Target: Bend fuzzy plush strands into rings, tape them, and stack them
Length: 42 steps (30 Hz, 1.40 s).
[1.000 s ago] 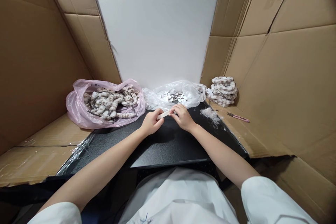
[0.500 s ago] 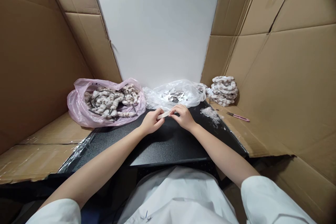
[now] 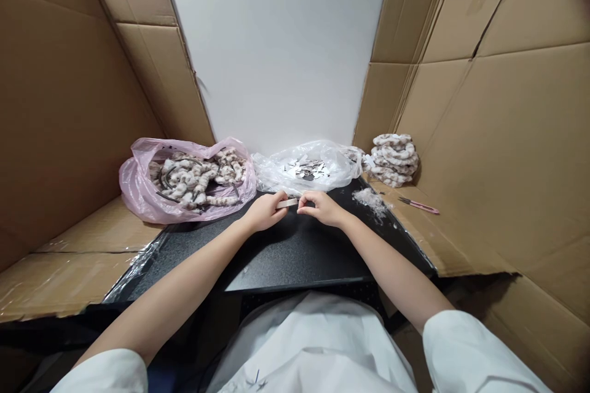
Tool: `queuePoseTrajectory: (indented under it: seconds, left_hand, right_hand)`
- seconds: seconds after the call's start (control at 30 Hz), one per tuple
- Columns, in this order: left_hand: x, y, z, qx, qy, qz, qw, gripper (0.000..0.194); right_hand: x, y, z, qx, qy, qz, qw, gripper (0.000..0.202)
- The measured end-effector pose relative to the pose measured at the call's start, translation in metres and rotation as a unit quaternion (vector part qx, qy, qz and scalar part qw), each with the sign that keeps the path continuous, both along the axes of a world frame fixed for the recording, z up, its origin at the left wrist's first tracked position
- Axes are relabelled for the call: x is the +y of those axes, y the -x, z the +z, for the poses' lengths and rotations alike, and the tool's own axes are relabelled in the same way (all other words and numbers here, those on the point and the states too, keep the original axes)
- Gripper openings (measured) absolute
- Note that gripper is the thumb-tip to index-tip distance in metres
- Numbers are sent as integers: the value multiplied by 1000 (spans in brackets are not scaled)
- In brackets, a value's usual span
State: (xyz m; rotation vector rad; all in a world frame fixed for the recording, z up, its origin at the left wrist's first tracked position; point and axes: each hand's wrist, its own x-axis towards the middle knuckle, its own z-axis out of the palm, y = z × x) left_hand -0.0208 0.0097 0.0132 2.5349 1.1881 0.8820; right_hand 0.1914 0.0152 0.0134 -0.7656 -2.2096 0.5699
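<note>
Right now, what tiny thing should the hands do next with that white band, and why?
Maybe the right grip should gently pinch the near end of the white band. The left grip holds the band, that end sticks out toward the right grip, and its curled fingertips are right there. Whether they already touch is too small to tell.

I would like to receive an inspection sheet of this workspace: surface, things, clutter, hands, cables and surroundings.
Surface: black table.
Things: white strip in the left hand; pink bag with fluffy pieces; clear bag with small pieces; fluffy stack at right.
Clutter: loose fluff; pink snips on cardboard.
Hands: left grips the strip; right hand is beside the strip, fingers curled; whether it holds anything, cannot tell.
Cables: nothing seen.
Surroundings: cardboard at both sides, white wall behind.
</note>
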Motion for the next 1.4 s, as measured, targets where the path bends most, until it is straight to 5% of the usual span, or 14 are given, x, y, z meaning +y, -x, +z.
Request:
queuePoseTrajectory:
  seconds: [0.43,0.7,0.93,1.1,1.4]
  left_hand:
    - [-5,2,7,-7,25,-32,999,12]
    - [-6,1,6,-8,27,-31,999,12]
    - [-6,-3,6,49,11,8,999,11]
    - [-2,1,5,62,13,5,998,11]
    - [-1,5,5,34,33,-11,999,13]
  right_hand:
    - [-5,13,-13,49,-165,-94,981,11]
    - [-6,14,-13,-6,-164,-97,982,12]
    - [-3,10,-6,63,43,-15,997,16]
    - [-2,1,1,89,255,73,960,34]
    - [5,-13,5,58,287,33,956,38]
